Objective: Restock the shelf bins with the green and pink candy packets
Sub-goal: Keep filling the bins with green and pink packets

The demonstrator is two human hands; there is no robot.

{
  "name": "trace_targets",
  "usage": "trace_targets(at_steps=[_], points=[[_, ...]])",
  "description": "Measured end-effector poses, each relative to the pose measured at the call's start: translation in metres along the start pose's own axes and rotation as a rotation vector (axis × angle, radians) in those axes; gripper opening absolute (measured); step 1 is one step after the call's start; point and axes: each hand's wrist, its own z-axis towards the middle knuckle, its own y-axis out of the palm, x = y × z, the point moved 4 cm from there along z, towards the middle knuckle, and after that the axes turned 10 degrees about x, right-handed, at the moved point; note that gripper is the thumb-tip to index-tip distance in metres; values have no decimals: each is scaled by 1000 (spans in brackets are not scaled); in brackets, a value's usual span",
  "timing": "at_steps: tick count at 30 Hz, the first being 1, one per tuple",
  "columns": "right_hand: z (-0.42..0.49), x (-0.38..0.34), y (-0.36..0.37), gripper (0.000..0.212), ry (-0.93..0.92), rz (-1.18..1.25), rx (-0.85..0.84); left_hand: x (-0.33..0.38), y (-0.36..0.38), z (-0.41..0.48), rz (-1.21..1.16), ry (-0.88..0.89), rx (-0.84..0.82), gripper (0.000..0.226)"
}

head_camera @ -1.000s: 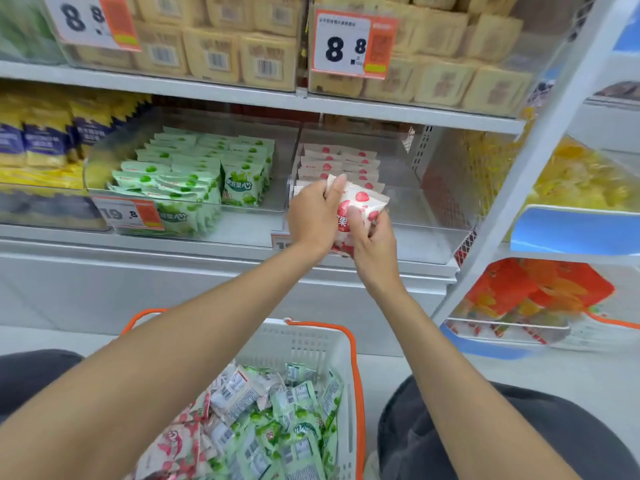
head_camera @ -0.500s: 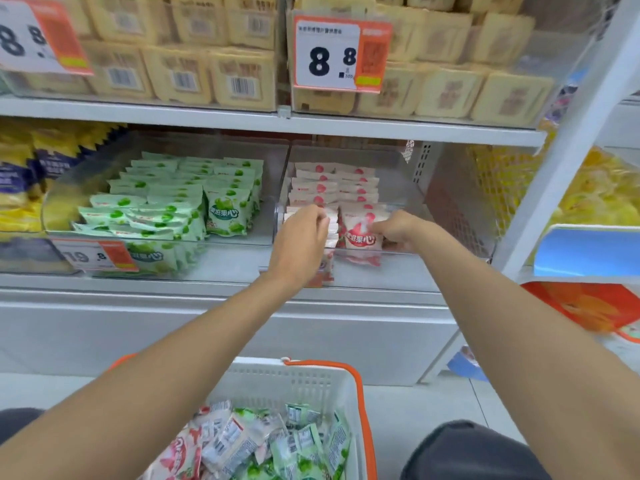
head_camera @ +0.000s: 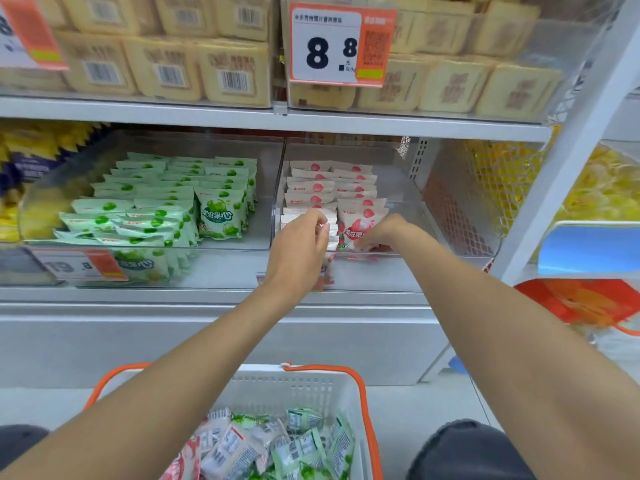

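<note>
A pink packet [head_camera: 358, 221] stands upright at the front of the right-hand row in the pink bin [head_camera: 398, 188], its printed face turned outward. The right hand [head_camera: 382, 233] grips it low at its right corner, fingers curled in against the wrapper. Just beside it, the left hand [head_camera: 299, 247] has its fingers [head_camera: 320, 223] curled over the top edges of the left row of pink packets [head_camera: 331, 216], pinching the front ones together so they stay on end. Behind both hands, further pink packets sit in two tidy rows running to the back of the bin.

The step in hand looks like seating and squaring a packet at the front of the pink bin. The next move calls for both hands to let go without tipping the rows, then reach down for more stock.

To the left, the green bin [head_camera: 265, 216] holds green packets [head_camera: 219, 216], packed closely across most of its width. Both bins rest on the shelf [head_camera: 381, 271]. Below, between the forearms, a white basket [head_camera: 273, 384] with an orange rim holds a loose heap of mixed packets [head_camera: 277, 445], pink and green, so plenty of restocking seems to remain.
</note>
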Motion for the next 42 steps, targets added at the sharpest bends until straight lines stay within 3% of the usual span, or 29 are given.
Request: trace_targets(at_steps=[7, 14, 18, 20, 23, 26, 29, 32, 39, 42], points=[[-8, -10, 12, 57, -134, -1, -86, 2, 1, -1, 59, 25, 20, 17], [39, 2, 28, 92, -101, 73, -119, 2, 1, -1, 66, 33, 21, 17], [-3, -6, 8, 54, -61, 146, -100, 1, 2, 1, 34, 21, 1, 16], [-9, -4, -2, 42, -48, 136, -31, 0, -1, 0, -78, -18, 24, 15], [-31, -7, -21, 51, -106, 72, 177, 6, -18, -8, -218, 16, 194, 16], [-69, -12, -28, 42, -335, 64, 495, 2, -28, -26, -268, -18, 252, 15], [-126, -14, -4, 14, -585, 158, 580, -21, -34, -53, -355, -210, 190, 14], [-174, -1, 53, 12, -695, 151, 417, -56, -47, -92, -277, -322, 33, 12], [-235, 61, 203, 13, -761, -316, -375, -189, -97, -218, 128, -448, -500, 15], [-243, 68, 228, 13, -763, -439, -453, -242, -109, -263, 413, -462, -650, 26]])
